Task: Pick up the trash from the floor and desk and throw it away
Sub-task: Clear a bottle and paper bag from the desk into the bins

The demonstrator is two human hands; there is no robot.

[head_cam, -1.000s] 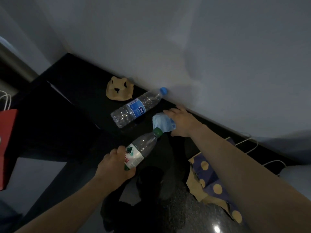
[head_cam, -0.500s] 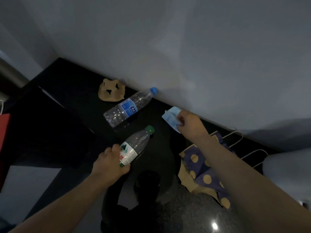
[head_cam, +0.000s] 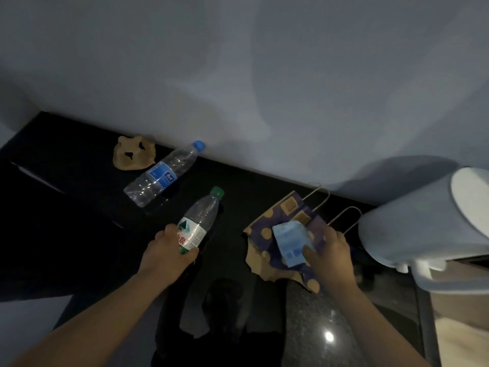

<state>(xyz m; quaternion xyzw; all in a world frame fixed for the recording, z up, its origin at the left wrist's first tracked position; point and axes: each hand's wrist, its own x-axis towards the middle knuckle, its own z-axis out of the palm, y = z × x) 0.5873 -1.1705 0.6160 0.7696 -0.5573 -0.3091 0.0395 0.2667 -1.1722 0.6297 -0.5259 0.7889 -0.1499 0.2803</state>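
The green-capped bottle (head_cam: 202, 218) has its base hidden in the left hand (head_cam: 169, 256). The blue mask (head_cam: 291, 242) and right hand (head_cam: 330, 256) partly cover the paper bag (head_cam: 267, 229). The right edge cuts off the white appliance (head_cam: 412, 229).

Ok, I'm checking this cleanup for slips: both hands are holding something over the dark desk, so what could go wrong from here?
1. The right hand only pinches the blue mask at one edge; it may slip onto the dotted paper bag below.
2. With the left hand gripping the green-capped bottle, no hand is free, so the blue-capped bottle and tan scrap may get left behind.
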